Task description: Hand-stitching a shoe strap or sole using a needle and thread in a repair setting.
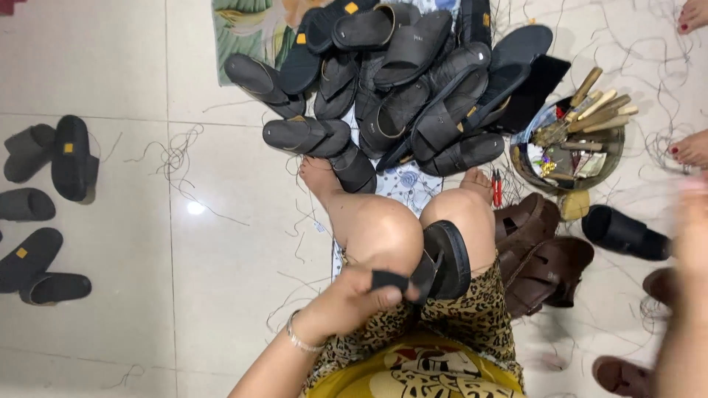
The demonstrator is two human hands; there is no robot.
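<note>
Between the knees, left hand point(354, 298) pinches the black sandal's point(442, 259) strap; right hand point(689, 228) blurred, grip unclear.

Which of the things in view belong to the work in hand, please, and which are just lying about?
In hand:
- black sandal clamped between the knees
- its strap, pinched by the left hand
- right hand, blurred, raised at the side

Lying about:
- pile of black sandals
- brown sandals
- basket of tools
- loose threads on the floor
</note>
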